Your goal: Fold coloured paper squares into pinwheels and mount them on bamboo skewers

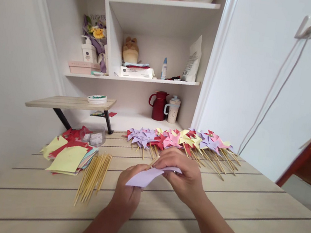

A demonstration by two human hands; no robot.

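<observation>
Left hand (128,187) and right hand (183,173) pinch the lilac paper (144,177) between them above the bench (160,230); a thin wooden stick (152,162) slants away and rightward, from left hand toward right.

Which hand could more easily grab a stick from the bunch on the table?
Probably the left hand: it's nearer the bunch of sticks. The right hand is farther away, and both are busy with purple paper.

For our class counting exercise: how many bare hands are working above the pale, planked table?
2. The bare left hand holds the left part of a bent, light purple paper sheet; the bare right hand holds its right part. No other hand shows above the table.
</observation>
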